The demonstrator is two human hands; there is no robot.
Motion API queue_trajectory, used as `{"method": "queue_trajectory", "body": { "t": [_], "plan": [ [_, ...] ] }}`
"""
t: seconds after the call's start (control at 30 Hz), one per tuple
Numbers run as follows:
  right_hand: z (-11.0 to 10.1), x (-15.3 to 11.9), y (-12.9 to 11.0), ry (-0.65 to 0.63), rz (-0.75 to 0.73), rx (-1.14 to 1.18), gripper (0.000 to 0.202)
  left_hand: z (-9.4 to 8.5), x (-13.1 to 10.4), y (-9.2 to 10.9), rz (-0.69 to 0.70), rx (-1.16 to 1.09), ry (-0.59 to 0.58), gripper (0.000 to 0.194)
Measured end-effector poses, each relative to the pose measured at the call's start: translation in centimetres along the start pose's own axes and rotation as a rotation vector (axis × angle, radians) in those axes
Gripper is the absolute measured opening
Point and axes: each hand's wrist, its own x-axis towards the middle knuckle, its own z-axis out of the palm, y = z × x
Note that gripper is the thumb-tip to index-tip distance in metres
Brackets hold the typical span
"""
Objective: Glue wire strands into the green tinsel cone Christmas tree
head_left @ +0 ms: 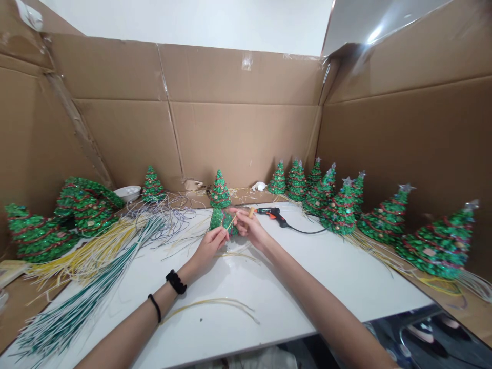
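Note:
My left hand is closed in a pinch on one end of a short yellow strand. The strand's other end meets the fingers of my right hand, which is closed too. A small tan piece sticks up from the right fingers; its kind is unclear. Directly behind both hands is a green tinsel piece, partly hidden by them. Beyond that stands a small green Christmas tree without a star. A black and orange glue gun lies to the right of my right hand.
Bundles of yellow strands and green-white strands spread over the left of the white table. Several star-topped trees line the right side. More trees and a white bowl sit left. Cardboard walls enclose the table.

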Motion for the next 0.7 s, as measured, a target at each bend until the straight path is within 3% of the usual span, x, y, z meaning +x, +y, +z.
{"method": "queue_trajectory", "body": {
  "t": [0.27,0.53,0.7],
  "plan": [
    [0.2,0.17,0.21,0.083,-0.035,-0.037,0.031,0.0,-0.08,-0.01,-0.005,0.042,-0.049,0.031],
    [0.66,-0.03,0.11,0.065,-0.072,-0.107,0.03,0.24,-0.13,-0.56,-0.047,0.051,-0.114,0.032],
    [0.64,0.06,0.33,0.161,-0.141,-0.106,0.03,0.13,-0.05,-0.56,-0.036,0.069,-0.105,0.033]
  ]
}}
